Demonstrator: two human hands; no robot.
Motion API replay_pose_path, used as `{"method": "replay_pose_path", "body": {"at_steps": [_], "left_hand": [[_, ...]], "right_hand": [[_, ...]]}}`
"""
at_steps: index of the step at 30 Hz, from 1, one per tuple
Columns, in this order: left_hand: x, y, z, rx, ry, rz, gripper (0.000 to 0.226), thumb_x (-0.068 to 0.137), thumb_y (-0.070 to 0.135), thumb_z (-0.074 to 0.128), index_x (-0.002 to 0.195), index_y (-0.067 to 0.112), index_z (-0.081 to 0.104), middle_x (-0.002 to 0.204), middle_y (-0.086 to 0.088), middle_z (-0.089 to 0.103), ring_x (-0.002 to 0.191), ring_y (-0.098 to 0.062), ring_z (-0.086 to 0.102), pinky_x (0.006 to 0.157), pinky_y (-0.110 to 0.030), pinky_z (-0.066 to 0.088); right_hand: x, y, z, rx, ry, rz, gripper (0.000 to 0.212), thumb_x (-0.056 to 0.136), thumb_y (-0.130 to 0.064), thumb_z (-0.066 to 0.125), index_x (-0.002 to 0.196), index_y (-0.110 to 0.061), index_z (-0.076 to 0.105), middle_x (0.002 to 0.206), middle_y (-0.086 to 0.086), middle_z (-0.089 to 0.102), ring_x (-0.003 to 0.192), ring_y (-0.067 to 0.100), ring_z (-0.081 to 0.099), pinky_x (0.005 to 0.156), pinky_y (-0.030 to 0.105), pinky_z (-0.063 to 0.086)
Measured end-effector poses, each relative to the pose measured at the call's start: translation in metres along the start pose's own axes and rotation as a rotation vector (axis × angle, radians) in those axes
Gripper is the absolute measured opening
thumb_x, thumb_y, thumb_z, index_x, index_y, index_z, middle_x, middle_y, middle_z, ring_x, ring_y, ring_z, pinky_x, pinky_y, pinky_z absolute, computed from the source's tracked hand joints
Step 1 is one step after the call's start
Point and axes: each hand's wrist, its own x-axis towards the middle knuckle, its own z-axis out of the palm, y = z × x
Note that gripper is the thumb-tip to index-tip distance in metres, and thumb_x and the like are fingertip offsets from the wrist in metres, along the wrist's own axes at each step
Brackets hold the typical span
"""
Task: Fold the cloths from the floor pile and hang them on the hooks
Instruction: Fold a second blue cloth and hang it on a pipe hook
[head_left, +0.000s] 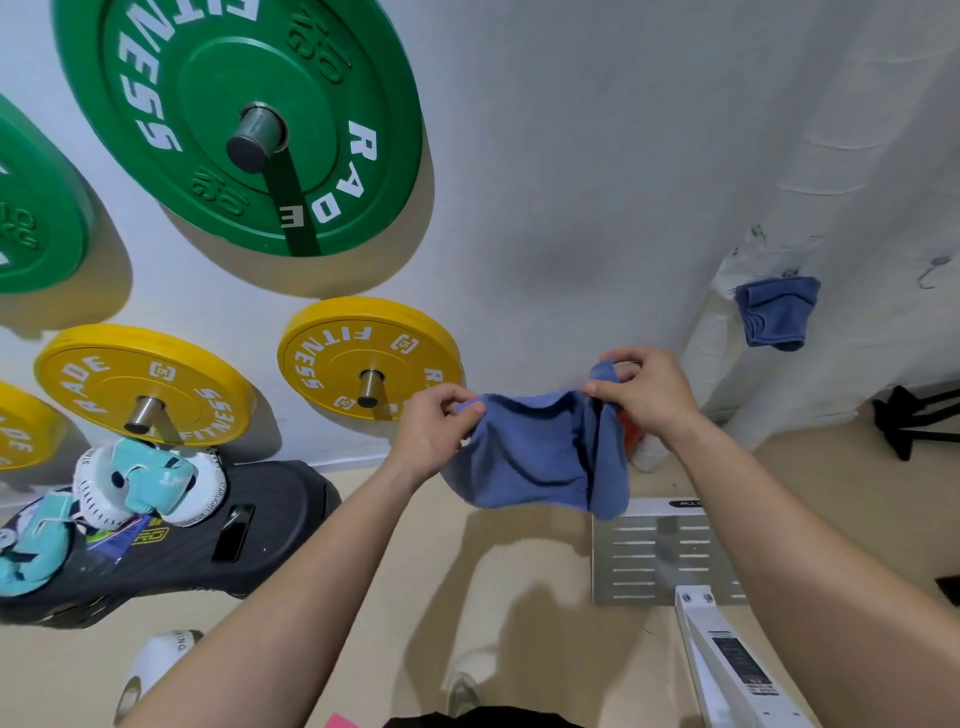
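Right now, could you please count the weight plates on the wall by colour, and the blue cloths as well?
Green weight plates: 2
Yellow weight plates: 3
Blue cloths: 2, the held cloth and the hung cloth
Total: 7

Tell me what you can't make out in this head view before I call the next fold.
- Floor pile: nowhere in the head view, so remaining cloths are uncountable.
- Orange-and-white object: mostly behind the blue fabric cloth pinched by the left hand and right hand; unidentifiable.
- Hook holding the folded blue cloth hanging at right: too small and blurred.
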Motion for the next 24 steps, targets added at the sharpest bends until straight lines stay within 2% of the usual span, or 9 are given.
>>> {"method": "replay_pose_path", "body": {"at_steps": [2,4,5,7,10,13,16,19,24], "left_hand": [[-0.003,0.007,0.016,-0.030,-0.041,-0.005,0.004,0.090,0.013,0.070,0.091,0.009,0.070,0.064,-0.004,0.064,0.055,-0.007,0.057,0.055,-0.024,0.048],[-0.008,0.012,0.028,-0.112,-0.072,-0.025,0.005,0.090,0.012,0.070,0.094,0.012,0.066,0.065,-0.014,0.065,0.056,-0.012,0.060,0.057,-0.030,0.050],[-0.011,0.013,0.032,-0.157,-0.086,-0.038,0.009,0.091,0.012,0.070,0.096,0.014,0.063,0.069,-0.020,0.067,0.056,-0.016,0.061,0.058,-0.033,0.052],[-0.016,0.013,0.038,-0.214,-0.114,-0.049,0.012,0.092,0.011,0.067,0.101,0.017,0.060,0.072,-0.022,0.070,0.059,-0.022,0.064,0.061,-0.036,0.055],[-0.022,0.012,0.037,-0.270,-0.145,-0.084,0.012,0.092,0.002,0.060,0.100,0.007,0.067,0.067,-0.011,0.070,0.066,-0.021,0.068,0.073,-0.039,0.058],[-0.028,0.013,0.030,-0.314,-0.227,-0.148,0.024,0.087,-0.006,0.057,0.107,0.002,0.068,0.088,-0.017,0.076,0.081,-0.018,0.071,0.081,-0.032,0.058],[-0.033,0.008,0.023,-0.282,-0.280,-0.103,0.026,0.088,-0.010,0.056,0.111,-0.001,0.065,0.093,-0.019,0.075,0.082,-0.017,0.072,0.074,-0.024,0.058],[-0.036,0.003,0.018,-0.269,-0.233,-0.060,0.013,0.094,0.001,0.061,0.106,-0.004,0.066,0.085,-0.023,0.074,0.079,-0.022,0.072,0.068,-0.024,0.056],[-0.038,0.009,0.016,-0.272,-0.147,-0.012,0.003,0.090,0.004,0.070,0.088,0.004,0.067,0.069,-0.008,0.073,0.062,-0.013,0.069,0.057,-0.020,0.052]], "right_hand": [[-0.010,0.004,0.014,0.086,0.022,0.050,0.026,0.072,-0.012,0.086,0.089,-0.014,0.067,0.075,0.002,0.073,0.066,0.011,0.065,0.061,0.026,0.050],[-0.020,0.008,0.030,0.161,0.029,0.058,0.018,0.076,-0.009,0.082,0.082,-0.016,0.066,0.069,-0.001,0.071,0.058,0.006,0.063,0.056,0.023,0.049],[-0.025,0.010,0.038,0.192,0.024,0.052,0.014,0.080,-0.007,0.079,0.082,-0.015,0.067,0.065,-0.004,0.070,0.054,0.003,0.062,0.054,0.021,0.048],[-0.035,0.013,0.051,0.244,-0.013,0.033,0.009,0.086,-0.004,0.071,0.086,-0.013,0.069,0.067,-0.003,0.071,0.057,0.002,0.064,0.056,0.019,0.047],[-0.048,0.015,0.063,0.251,-0.088,-0.001,0.017,0.092,-0.007,0.064,0.089,-0.020,0.074,0.073,-0.006,0.073,0.060,0.000,0.061,0.055,0.018,0.045],[-0.057,0.011,0.069,0.230,-0.122,-0.027,0.023,0.092,-0.007,0.063,0.084,-0.026,0.074,0.067,-0.015,0.070,0.056,-0.003,0.058,0.052,0.011,0.040],[-0.064,0.006,0.070,0.204,-0.147,-0.064,0.021,0.091,-0.006,0.066,0.084,-0.025,0.074,0.064,-0.019,0.068,0.056,-0.005,0.059,0.052,0.007,0.040],[-0.070,-0.001,0.070,0.179,-0.180,-0.096,0.016,0.089,-0.007,0.069,0.087,-0.021,0.075,0.068,-0.017,0.071,0.060,-0.004,0.062,0.055,0.008,0.043],[-0.076,-0.009,0.069,0.155,-0.197,-0.138,0.022,0.089,-0.010,0.070,0.082,-0.030,0.074,0.077,-0.014,0.075,0.073,0.000,0.069,0.065,0.013,0.049]]}}
